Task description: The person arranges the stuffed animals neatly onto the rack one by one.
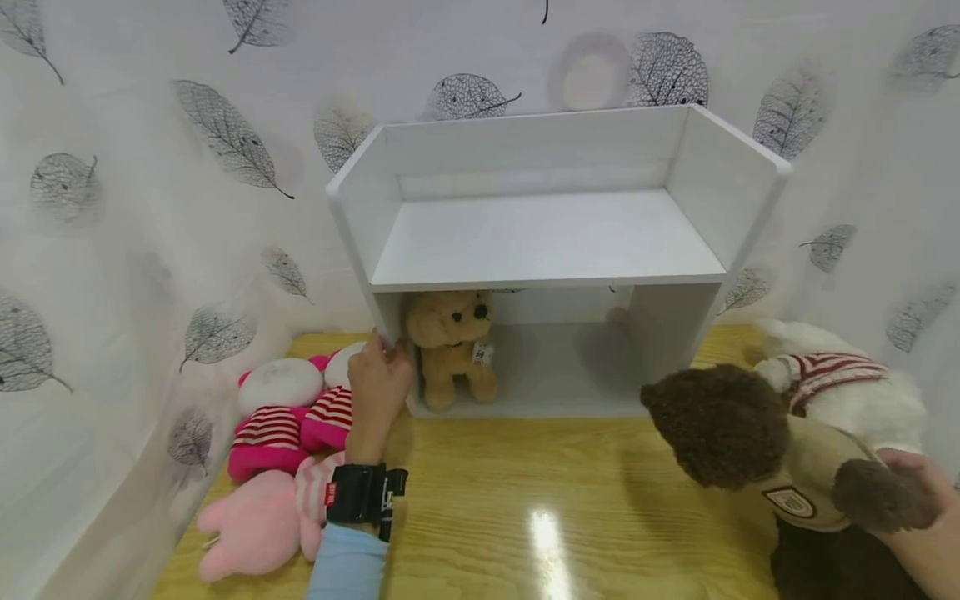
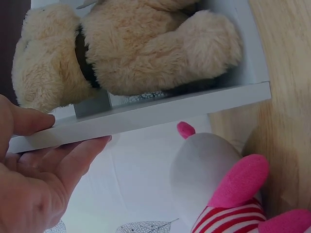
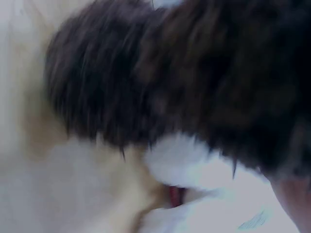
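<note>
My left hand [image 1: 379, 379] pinches the front edge of the left side panel of a white shelf [image 1: 547, 237]; in the left wrist view the thumb is inside and the fingers [image 2: 82, 158] outside. A tan plush dog [image 1: 453, 350] with a tag sits in the lower compartment against that panel. On the right, my right hand [image 1: 918, 492] holds a dark brown teddy bear [image 1: 720, 427] in a beige top by its arm, tilted above the table. Blurred dark fur [image 3: 146, 73] fills most of the right wrist view.
Left of the shelf lie two plush toys in red-striped clothes [image 1: 270, 433] and a pink plush toy [image 1: 258, 525]. A white plush toy with a striped top [image 1: 847, 379] lies behind the bear. The wooden table [image 1: 510, 492] meets a leaf-patterned curtain [image 1: 150, 275].
</note>
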Motion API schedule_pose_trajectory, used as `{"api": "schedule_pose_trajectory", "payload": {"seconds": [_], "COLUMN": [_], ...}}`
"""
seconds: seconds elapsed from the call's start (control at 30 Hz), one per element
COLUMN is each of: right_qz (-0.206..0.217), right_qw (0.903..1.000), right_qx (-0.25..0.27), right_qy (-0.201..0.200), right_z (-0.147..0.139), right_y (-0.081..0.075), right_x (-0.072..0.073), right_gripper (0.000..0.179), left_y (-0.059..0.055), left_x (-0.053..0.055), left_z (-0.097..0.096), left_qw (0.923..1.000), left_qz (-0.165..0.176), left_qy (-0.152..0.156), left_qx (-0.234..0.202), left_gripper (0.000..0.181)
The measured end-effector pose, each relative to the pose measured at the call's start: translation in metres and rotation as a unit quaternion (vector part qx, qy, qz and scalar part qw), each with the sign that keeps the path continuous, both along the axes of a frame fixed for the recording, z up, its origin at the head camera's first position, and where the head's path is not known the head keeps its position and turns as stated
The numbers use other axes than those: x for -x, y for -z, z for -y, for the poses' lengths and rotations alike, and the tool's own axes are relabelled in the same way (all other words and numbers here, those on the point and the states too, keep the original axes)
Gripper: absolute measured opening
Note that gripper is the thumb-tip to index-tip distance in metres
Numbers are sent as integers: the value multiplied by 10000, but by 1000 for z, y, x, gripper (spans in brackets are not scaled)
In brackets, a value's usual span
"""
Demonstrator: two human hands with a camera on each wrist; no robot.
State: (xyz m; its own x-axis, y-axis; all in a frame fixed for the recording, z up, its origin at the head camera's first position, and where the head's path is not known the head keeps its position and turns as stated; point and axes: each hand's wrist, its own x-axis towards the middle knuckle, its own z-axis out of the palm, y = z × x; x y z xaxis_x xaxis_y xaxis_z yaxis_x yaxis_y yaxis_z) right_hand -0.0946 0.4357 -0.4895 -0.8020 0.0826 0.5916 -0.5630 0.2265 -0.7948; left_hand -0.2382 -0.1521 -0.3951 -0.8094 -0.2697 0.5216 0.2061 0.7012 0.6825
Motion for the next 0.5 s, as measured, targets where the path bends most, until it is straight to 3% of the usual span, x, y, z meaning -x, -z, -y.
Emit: {"api": "schedule_pose_trajectory", "payload": {"seconds": [0.03,0.07,0.1,0.17,0.2,0.27,0.4,0.47,0.5], "right_qz": [175,730,1146,1744,1983,2112,1848,1152,677], "right_qw": [9995,9973,9919,9682,9516,9330,9150,9089,9043], "right_qx": [46,35,-550,-1786,-2333,-2915,-3527,-3967,-4195], "right_qy": [-267,-104,-79,196,254,21,-647,-568,-413], "right_z": [6,17,25,41,50,61,72,77,80], "right_y": [-7,-18,-30,-50,-59,-71,-73,-72,-72], "right_x": [2,0,1,6,10,21,44,52,56], "right_gripper": [53,60,68,64,62,58,57,59,48], "left_y": [0,0,1,1,1,1,2,2,2], "left_x": [0,0,0,0,0,0,1,1,1], "left_z": [1,2,3,4,4,4,4,4,4], "left_qw": [10000,10000,10000,10000,10000,10000,9999,9999,9999], "left_qz": [6,-3,-9,11,29,58,109,129,131], "left_qy": [-10,-12,-8,17,35,45,60,74,82], "left_qx": [-10,-12,-4,-6,-14,-10,-28,-36,-42], "left_gripper": [18,18,18,18,19,19,19,19,19]}}
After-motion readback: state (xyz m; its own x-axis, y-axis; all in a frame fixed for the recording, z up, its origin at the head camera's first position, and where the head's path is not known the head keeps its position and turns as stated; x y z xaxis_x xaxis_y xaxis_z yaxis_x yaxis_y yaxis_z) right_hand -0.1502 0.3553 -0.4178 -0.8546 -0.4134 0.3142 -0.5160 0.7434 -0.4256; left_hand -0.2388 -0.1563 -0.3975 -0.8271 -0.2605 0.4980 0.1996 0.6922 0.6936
